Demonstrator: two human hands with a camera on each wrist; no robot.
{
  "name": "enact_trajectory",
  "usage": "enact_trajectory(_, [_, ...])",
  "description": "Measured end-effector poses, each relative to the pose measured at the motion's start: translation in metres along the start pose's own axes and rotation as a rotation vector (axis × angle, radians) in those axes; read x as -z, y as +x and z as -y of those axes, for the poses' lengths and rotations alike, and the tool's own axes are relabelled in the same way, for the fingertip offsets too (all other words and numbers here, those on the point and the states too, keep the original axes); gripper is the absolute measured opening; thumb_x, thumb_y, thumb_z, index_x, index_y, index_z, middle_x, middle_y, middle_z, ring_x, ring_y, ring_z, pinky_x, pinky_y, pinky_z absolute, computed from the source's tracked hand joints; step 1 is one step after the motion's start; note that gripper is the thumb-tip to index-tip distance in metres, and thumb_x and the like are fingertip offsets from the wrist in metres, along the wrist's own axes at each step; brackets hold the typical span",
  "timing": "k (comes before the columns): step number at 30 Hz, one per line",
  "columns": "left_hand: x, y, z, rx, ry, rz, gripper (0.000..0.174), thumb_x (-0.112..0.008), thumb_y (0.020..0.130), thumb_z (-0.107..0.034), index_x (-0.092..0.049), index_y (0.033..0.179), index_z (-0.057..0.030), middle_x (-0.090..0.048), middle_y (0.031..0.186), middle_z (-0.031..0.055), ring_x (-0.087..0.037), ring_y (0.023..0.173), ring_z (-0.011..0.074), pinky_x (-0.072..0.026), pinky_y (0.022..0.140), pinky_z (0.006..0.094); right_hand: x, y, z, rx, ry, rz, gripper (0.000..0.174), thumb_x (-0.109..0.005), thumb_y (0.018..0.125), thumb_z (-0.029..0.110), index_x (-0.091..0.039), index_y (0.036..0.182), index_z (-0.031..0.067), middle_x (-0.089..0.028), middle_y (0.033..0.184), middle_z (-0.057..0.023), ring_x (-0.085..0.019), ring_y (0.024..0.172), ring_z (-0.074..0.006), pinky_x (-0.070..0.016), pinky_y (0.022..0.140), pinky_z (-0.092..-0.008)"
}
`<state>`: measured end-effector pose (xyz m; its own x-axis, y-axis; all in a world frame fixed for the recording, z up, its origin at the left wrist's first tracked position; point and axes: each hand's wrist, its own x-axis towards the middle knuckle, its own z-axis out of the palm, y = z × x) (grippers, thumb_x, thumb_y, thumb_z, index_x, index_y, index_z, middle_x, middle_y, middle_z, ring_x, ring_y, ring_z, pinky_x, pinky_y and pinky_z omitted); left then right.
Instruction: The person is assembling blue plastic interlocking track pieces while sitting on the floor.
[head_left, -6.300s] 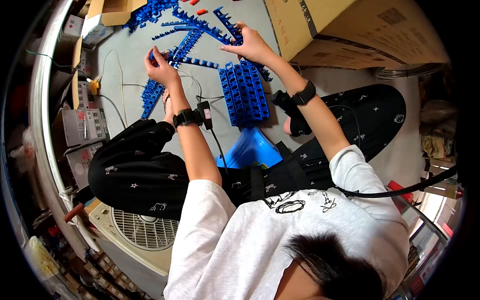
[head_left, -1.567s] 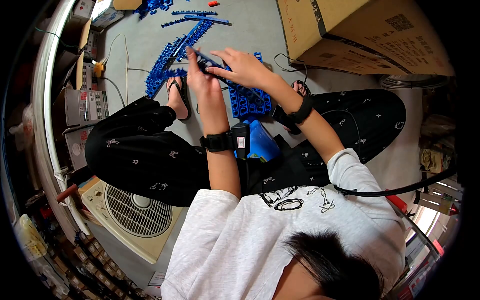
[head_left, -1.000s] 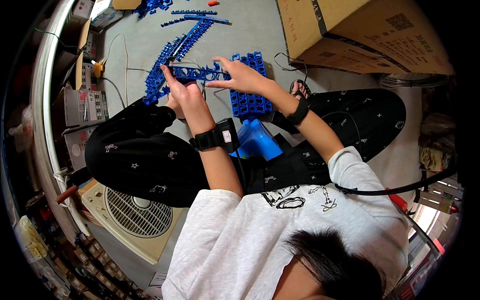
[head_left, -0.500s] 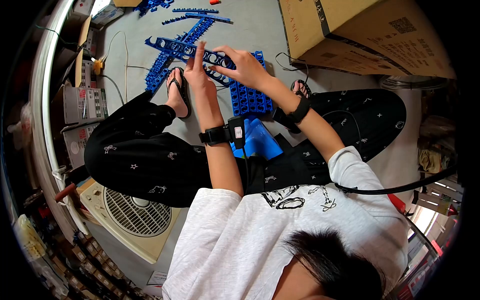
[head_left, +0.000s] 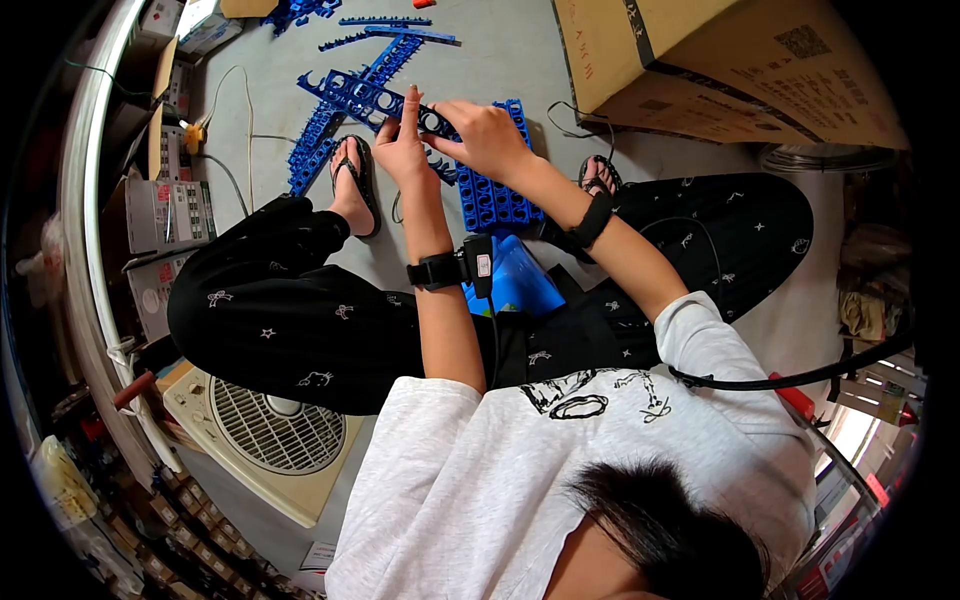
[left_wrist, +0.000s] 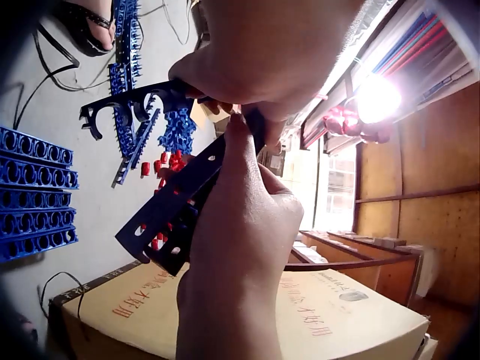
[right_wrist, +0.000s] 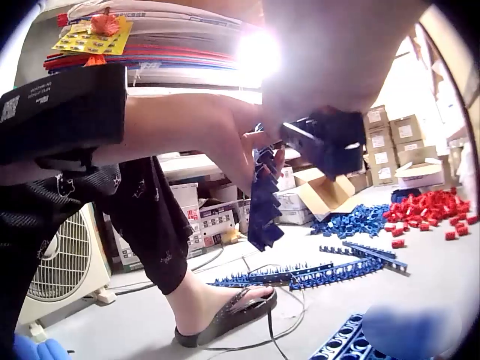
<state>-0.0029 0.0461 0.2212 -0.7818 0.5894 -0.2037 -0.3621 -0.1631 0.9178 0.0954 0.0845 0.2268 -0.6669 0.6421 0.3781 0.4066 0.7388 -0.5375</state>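
Observation:
In the head view, my left hand (head_left: 404,155) pinches a long blue plastic strip (head_left: 362,98) with a row of round cutouts, thumb raised along its side. My right hand (head_left: 490,140) grips the strip's right end, fingers curled close beside the left hand. A toothed blue piece (head_left: 440,168) shows just below the hands. From the left wrist, a slotted strip face (left_wrist: 176,199) lies at the right thumb, and open rings (left_wrist: 139,105) stick out beyond the left hand. The right wrist view shows a toothed edge (right_wrist: 264,202) hanging below the left fingers.
A block of blue strips (head_left: 495,205) sits on the floor between the feet. Joined blue strips (head_left: 320,140) lie beyond the left foot. Loose blue pieces (right_wrist: 352,223) and red pieces (right_wrist: 427,210) lie farther off. A large carton (head_left: 720,70) stands at right, a fan (head_left: 275,425) at left.
Both hands have drawn back from the far strips toward the body. The held strip was turned over between the hands; in the last half second the right fingers have curled closer around its end.

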Motion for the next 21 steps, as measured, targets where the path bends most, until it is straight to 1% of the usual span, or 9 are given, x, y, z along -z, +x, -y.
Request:
enact_trajectory(2, [0.000,-0.001,0.000,0.014,0.006,0.024,0.020,-0.069,0.073,-0.019,-0.062,0.069,-0.0004,-0.063,0.074,0.0064,-0.048,0.057,0.0058,-0.0320,0.051,0.0193,-0.002,-0.002,0.003,-0.026,0.014,-0.011,0.038,-0.060,0.075,0.031,-0.054,0.101,0.0040,-0.060,0.087,-0.0142,-0.059,0.072,-0.0304,-0.0484,0.061,-0.0355])
enact_trajectory(4, [-0.001,-0.001,-0.002,0.097,-0.007,0.050,0.026,-0.066,0.076,-0.025,-0.064,0.077,0.0006,-0.062,0.072,0.0040,-0.047,0.056,0.0045,-0.0306,0.050,0.0186,-0.005,-0.004,0.002,-0.052,0.026,-0.023,0.039,-0.059,0.076,0.030,-0.052,0.103,0.0035,-0.060,0.087,-0.0150,-0.059,0.073,-0.0307,-0.0484,0.061,-0.0361])
enact_trajectory(5, [0.001,0.000,-0.003,0.137,0.006,0.085,0.031,-0.063,0.078,-0.030,-0.064,0.082,0.0013,-0.062,0.077,0.0040,-0.043,0.057,0.0026,-0.0296,0.049,0.0178,-0.007,-0.004,0.001,-0.054,0.033,-0.007,0.040,-0.058,0.077,0.030,-0.050,0.105,0.0034,-0.060,0.088,-0.0155,-0.059,0.073,-0.0313,-0.0484,0.061,-0.0365])
enact_trajectory(8, [0.007,0.007,0.002,0.138,-0.103,0.060,0.031,-0.062,0.079,-0.029,-0.063,0.087,0.0013,-0.062,0.085,0.0043,-0.040,0.057,0.0018,-0.0292,0.049,0.0168,-0.007,-0.005,-0.002,-0.032,0.038,0.021,0.040,-0.056,0.078,0.031,-0.049,0.106,0.0033,-0.060,0.089,-0.0164,-0.059,0.072,-0.0323,-0.0485,0.061,-0.0371])
enact_trajectory(9, [0.008,0.010,0.004,0.088,-0.159,0.072,0.033,-0.060,0.080,-0.029,-0.061,0.091,0.0021,-0.061,0.089,0.0045,-0.036,0.056,0.0021,-0.0293,0.050,0.0165,-0.007,-0.005,-0.002,-0.007,0.035,0.033,0.040,-0.056,0.079,0.032,-0.049,0.106,0.0033,-0.060,0.089,-0.0167,-0.059,0.071,-0.0327,-0.0484,0.060,-0.0373])
enact_trajectory(10, [0.011,0.014,0.005,0.104,-0.195,0.049,0.034,-0.059,0.081,-0.029,-0.060,0.092,0.0033,-0.061,0.086,0.0032,-0.039,0.055,0.0021,-0.0310,0.049,0.0168,-0.008,-0.005,-0.002,-0.008,0.035,0.033,0.040,-0.056,0.079,0.032,-0.049,0.106,0.0033,-0.060,0.089,-0.0167,-0.059,0.071,-0.0327,-0.0484,0.060,-0.0373])
enact_trajectory(14, [0.019,0.018,0.005,0.081,-0.200,0.040,0.034,-0.059,0.081,-0.030,-0.061,0.089,0.0032,-0.061,0.085,0.0034,-0.044,0.054,0.0030,-0.0340,0.046,0.0181,-0.009,-0.006,0.002,0.051,0.079,0.072,0.040,-0.054,0.080,0.034,-0.048,0.105,0.0033,-0.059,0.081,-0.0189,-0.059,0.066,-0.0328,-0.0476,0.057,-0.0375])
enact_trajectory(17, [0.018,0.018,0.005,0.093,-0.174,-0.019,0.034,-0.061,0.079,-0.031,-0.062,0.086,0.0018,-0.061,0.081,0.0023,-0.040,0.050,0.0017,-0.0299,0.043,0.0179,-0.008,-0.006,0.005,0.046,0.050,0.083,0.038,-0.054,0.080,0.034,-0.049,0.101,0.0027,-0.059,0.077,-0.0186,-0.058,0.063,-0.0314,-0.0470,0.054,-0.0364])
enact_trajectory(21, [0.010,0.012,0.005,0.055,-0.083,-0.056,0.033,-0.063,0.078,-0.032,-0.063,0.082,0.0001,-0.059,0.071,-0.0013,-0.031,0.044,0.0002,-0.0214,0.039,0.0180,-0.009,-0.006,0.002,0.069,-0.047,0.055,0.034,-0.057,0.077,0.033,-0.052,0.091,0.0021,-0.059,0.071,-0.0157,-0.058,0.060,-0.0286,-0.0464,0.051,-0.0345])
